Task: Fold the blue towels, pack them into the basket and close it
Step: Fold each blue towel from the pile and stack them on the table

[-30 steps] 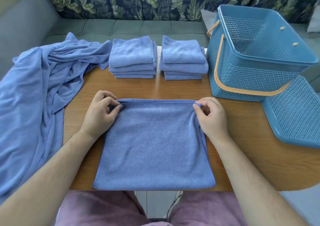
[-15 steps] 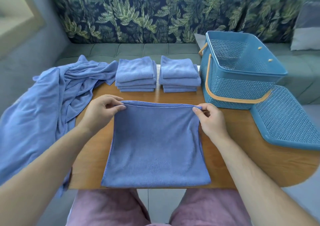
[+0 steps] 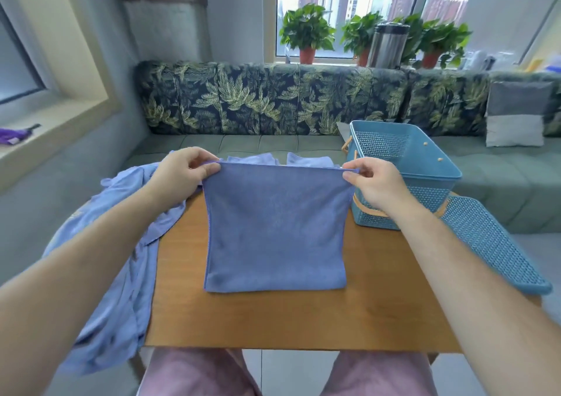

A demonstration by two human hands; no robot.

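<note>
At its top corners, left hand (image 3: 182, 174) and right hand (image 3: 375, 183) pinch the towel (image 3: 274, 228).

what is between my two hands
The top edge of the blue towel, stretched straight from the left hand to the right hand, each pinching a corner; the head view shows it.

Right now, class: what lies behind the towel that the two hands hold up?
Above the held towel peek the tops of the left stack and the right stack of folded towels. It covers the rest, so how many each holds cannot be seen.
</note>
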